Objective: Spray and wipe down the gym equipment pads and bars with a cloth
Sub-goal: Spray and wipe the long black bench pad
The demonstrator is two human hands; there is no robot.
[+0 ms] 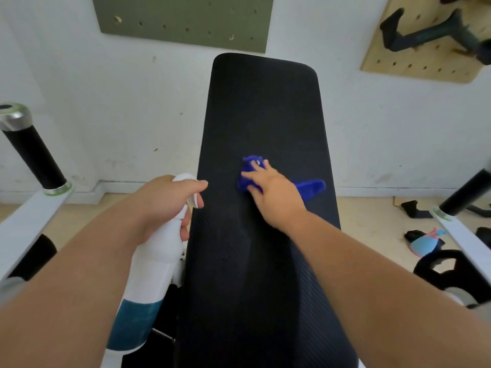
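A long black bench pad (263,107) runs away from me up the middle of the view. My right hand (273,193) presses a blue cloth (310,187) flat against the pad's middle, fingers spread over it. My left hand (170,203) is wrapped around the neck of a white spray bottle (156,264) with a teal label, just left of the pad's edge, with the forefinger over the trigger head.
A black-gripped bar with a chrome cap (32,152) rises at the left on a white frame. Another black grip (467,192) sits at the right. Weight plates (451,272) and dark items lie on the floor right. Pegboards (183,19) hang on the white wall.
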